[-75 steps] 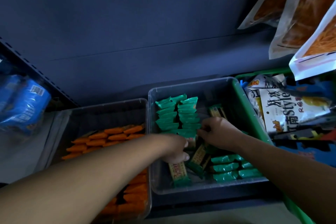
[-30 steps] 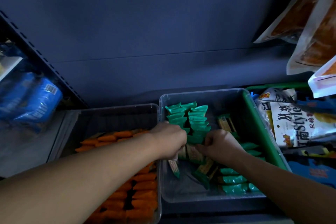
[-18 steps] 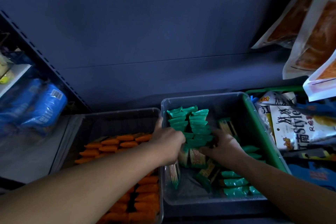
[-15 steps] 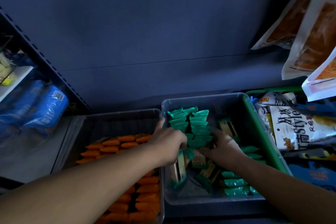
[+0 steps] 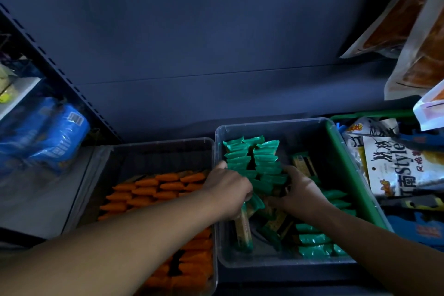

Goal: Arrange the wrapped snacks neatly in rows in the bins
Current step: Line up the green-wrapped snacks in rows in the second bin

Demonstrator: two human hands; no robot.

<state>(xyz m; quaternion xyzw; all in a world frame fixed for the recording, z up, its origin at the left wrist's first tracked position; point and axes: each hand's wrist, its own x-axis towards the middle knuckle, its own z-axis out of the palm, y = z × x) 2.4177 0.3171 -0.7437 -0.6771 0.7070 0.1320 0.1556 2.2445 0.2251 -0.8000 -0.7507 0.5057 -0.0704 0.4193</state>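
Green-wrapped snacks [image 5: 254,158] in two rows beyond the fingers, in the clear bin [image 5: 271,123] — left hand [image 5: 228,192] curled round one bar [image 5: 243,228], presumably for a row; right hand [image 5: 302,192] among loose ones, grip hidden.

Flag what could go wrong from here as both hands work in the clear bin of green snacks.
1. The left hand holds tan-and-green wrapped bars whose lower ends hang below its grip; one could slip out.
2. It and the right hand crowd the standing double row of green wrapped snacks; a nudge may topple it.
3. Crosswise on the floor of the clear plastic bin, loose green-wrapped packets could block the row's extension.
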